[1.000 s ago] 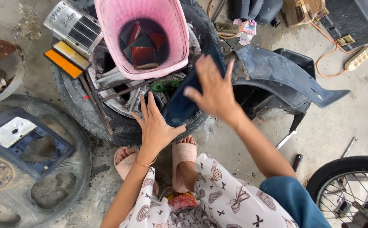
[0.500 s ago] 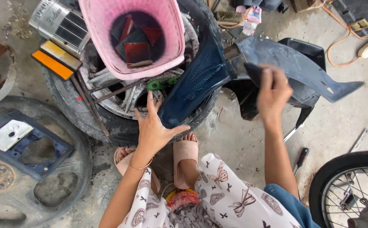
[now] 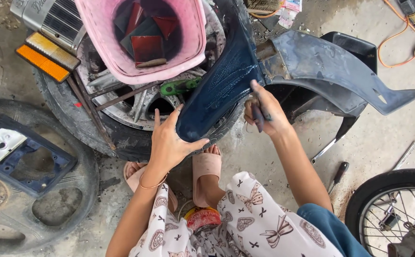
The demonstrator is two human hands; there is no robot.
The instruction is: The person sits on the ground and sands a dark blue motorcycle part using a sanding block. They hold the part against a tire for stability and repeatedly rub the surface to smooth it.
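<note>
Bare concrete floor [image 3: 264, 157] lies open right of the sandalled feet [image 3: 206, 166], a clear lane toward the near right. Far of it the grey fender [image 3: 331, 66] and dark blue fender [image 3: 222, 85] block passage. The car tyre [image 3: 98, 128] and pink basket [image 3: 141, 38] fill the far left; a spoked wheel [image 3: 398, 209] closes the near right corner.

- Grey, stained concrete floor [image 3: 264, 157] carries everything.
- Black rubber tyre with alloy wheel [image 3: 98, 128], eleven o'clock.
- Black-handled screwdriver [image 3: 337, 176], four o'clock.
- Spoked wheel [image 3: 398, 209], five o'clock.
</note>
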